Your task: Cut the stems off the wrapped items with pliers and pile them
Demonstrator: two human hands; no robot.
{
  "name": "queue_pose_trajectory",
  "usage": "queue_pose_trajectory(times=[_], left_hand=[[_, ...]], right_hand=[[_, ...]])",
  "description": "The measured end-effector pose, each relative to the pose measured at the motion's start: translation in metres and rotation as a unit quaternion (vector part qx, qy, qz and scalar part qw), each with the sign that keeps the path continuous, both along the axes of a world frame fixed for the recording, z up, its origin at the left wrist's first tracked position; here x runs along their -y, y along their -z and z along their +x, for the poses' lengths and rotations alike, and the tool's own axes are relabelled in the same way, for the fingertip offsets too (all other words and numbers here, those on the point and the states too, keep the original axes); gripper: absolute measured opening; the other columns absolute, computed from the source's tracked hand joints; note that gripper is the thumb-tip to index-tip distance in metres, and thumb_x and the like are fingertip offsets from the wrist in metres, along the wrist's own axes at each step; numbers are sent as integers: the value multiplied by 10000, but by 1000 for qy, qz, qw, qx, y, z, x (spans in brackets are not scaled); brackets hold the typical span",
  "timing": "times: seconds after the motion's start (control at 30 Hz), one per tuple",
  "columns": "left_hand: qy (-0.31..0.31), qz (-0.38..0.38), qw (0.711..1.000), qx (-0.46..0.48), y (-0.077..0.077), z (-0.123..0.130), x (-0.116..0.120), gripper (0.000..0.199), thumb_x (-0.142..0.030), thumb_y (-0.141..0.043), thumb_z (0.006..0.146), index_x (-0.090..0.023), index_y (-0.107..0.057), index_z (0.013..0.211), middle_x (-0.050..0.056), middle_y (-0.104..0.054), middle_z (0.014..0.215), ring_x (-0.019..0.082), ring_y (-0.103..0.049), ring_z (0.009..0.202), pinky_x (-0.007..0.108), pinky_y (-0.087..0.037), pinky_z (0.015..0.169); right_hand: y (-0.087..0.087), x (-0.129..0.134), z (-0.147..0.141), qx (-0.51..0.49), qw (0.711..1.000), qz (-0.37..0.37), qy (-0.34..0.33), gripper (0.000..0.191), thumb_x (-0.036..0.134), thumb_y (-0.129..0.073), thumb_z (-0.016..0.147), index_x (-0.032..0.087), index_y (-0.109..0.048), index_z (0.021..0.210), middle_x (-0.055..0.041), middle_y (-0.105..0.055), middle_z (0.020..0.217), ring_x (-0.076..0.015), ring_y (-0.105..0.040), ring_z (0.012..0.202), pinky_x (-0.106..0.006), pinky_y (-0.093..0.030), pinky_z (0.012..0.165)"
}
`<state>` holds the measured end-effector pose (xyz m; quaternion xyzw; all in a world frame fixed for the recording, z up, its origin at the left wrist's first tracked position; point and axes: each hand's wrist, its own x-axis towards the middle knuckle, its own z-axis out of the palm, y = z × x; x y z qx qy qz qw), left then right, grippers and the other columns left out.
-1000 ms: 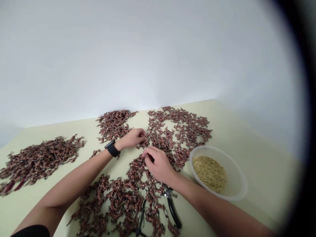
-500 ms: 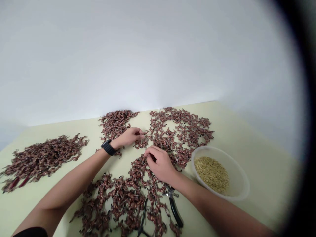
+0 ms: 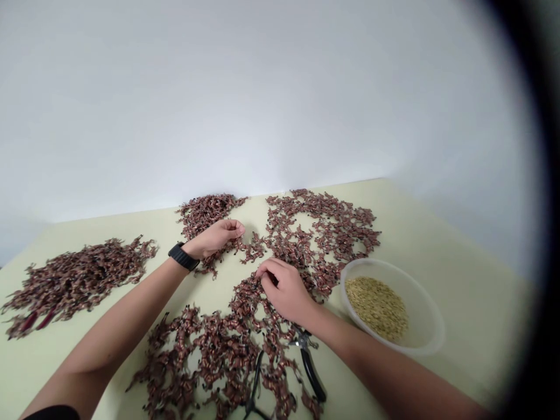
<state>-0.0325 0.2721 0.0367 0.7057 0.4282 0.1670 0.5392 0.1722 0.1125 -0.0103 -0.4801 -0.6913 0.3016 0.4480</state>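
Note:
Many small shiny brown figurines with dark tips, perhaps animals, lie in loose heaps. My left hand (image 3: 222, 234), with a black watch (image 3: 184, 255) on its wrist, is held above the edge of the back-left heap (image 3: 210, 211). Its thumb and forefinger are pressed together; anything between them is too small to see. Closer to me, my right hand (image 3: 286, 289) is curled with its fingertips pinched at the top of the middle heap (image 3: 227, 350). What those fingers grip is hidden. A small cluster of figurines (image 3: 252, 249) lies between the two hands.
A back-right heap (image 3: 326, 224) spreads out, and another heap (image 3: 83, 277) lies far left. Right of my right hand stands a translucent bowl (image 3: 431, 332) of small yellowish pieces (image 3: 377, 308). Black-handled pliers (image 3: 311, 370) and a second black tool (image 3: 255, 388) lie in front. A pale wall rises behind.
My left hand has drawn back to the left and slightly up from the small cluster, its fingers still pinched. My right hand has stayed almost in place.

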Motion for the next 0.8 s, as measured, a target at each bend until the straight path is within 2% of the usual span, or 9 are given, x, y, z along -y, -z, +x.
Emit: queue_pose_trajectory(times=[0.13, 0.23, 0.37, 0.43, 0.5, 0.6, 0.67, 0.73, 0.8], left_hand=[[-50, 9, 999, 10, -5, -15, -14, 363, -542, -686, 866, -184, -643, 908, 35, -594, 819, 122, -505, 675, 258, -429, 622], [-102, 81, 991, -33, -11, -34, -32, 397, -568, -664, 869, -178, -641, 940, 62, -637, 883, 162, -549, 779, 275, -443, 684], [-183, 221, 947, -146, -17, -49, -49, 420, -582, -586, 918, -170, -649, 963, 55, -662, 878, 178, -553, 778, 301, -433, 716], [-193, 292, 921, -171, -18, -46, -47, 408, -558, -584, 928, -166, -654, 1019, 70, -683, 952, 201, -579, 845, 327, -452, 773], [-141, 341, 915, -165, -18, -36, -36, 392, -528, -621, 918, -174, -657, 1082, 87, -687, 1108, 231, -596, 1003, 366, -464, 896], [61, 301, 938, -158, -16, -18, -9, 421, -530, -673, 898, -220, -662, 1183, 77, -673, 1206, 233, -611, 1063, 393, -473, 954], [174, 269, 932, -170, -12, -7, 9, 485, -532, -707, 881, -254, -639, 1273, 85, -647, 1279, 244, -607, 1114, 395, -480, 962], [228, 274, 916, -183, -7, 1, 23, 537, -514, -729, 874, -270, -609, 1336, 105, -609, 1333, 267, -584, 1171, 407, -471, 990], [233, 295, 907, -190, -1, 6, 31, 550, -477, -727, 883, -266, -582, 1370, 123, -599, 1319, 272, -591, 1144, 405, -481, 965]], right_hand=[[0, 1, 0, 1, 1000, -2, -2, 220, 44, -501, 915, 218, -634, 892, -28, -658, 908, -182, -618, 845, -308, -477, 783], [-1, 1, 0, -1, 1000, -2, -4, 228, 44, -501, 916, 222, -643, 897, -32, -665, 910, -187, -620, 843, -311, -486, 779], [-2, 1, 1, -2, 1000, -3, -2, 227, 45, -505, 914, 221, -648, 901, -36, -667, 918, -190, -623, 859, -315, -490, 794], [-3, 1, 1, -1, 1000, -10, -4, 229, 49, -501, 919, 220, -651, 907, -36, -666, 923, -188, -624, 859, -313, -488, 794], [-3, 1, 1, 0, 1000, -12, -7, 230, 48, -499, 919, 219, -652, 907, -36, -665, 924, -188, -623, 862, -312, -485, 797], [-2, 0, 1, 3, 1000, -4, -5, 227, 40, -504, 909, 217, -646, 902, -33, -662, 918, -189, -617, 864, -310, -481, 805], [-1, 0, 1, 6, 1000, 1, -3, 225, 40, -506, 908, 217, -644, 900, -32, -661, 916, -189, -615, 864, -310, -479, 807], [-1, 0, 1, 8, 1000, 2, -1, 225, 41, -507, 911, 219, -643, 897, -32, -660, 913, -191, -614, 860, -309, -477, 801], [-1, 0, 1, 10, 1000, 2, 1, 225, 41, -509, 912, 223, -641, 893, -30, -659, 907, -191, -613, 851, -307, -476, 792]])
